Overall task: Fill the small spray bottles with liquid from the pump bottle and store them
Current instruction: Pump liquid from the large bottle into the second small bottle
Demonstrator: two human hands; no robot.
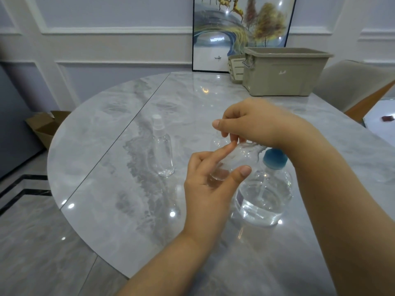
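Observation:
My left hand (210, 184) grips a small clear spray bottle (233, 161), tilted, held above the marble table (106, 189). My right hand (254, 122) pinches the bottle's top end with its fingertips; the cap there is hidden by the fingers. Just right of my left hand stands the clear pump bottle (265, 197) with a blue top, partly filled with clear liquid and partly under my right wrist. A second small spray bottle (162, 150) with a white cap stands upright on the table to the left. Another clear bottle (218, 142) shows faintly behind my hands.
A beige storage bin (284, 73) without a lid stands at the table's far right, with a smaller beige basket (235, 69) beside it and a framed picture (241, 30) leaning on the wall behind. A chair (352, 86) sits at the right, a cardboard box (46, 124) on the floor at the left.

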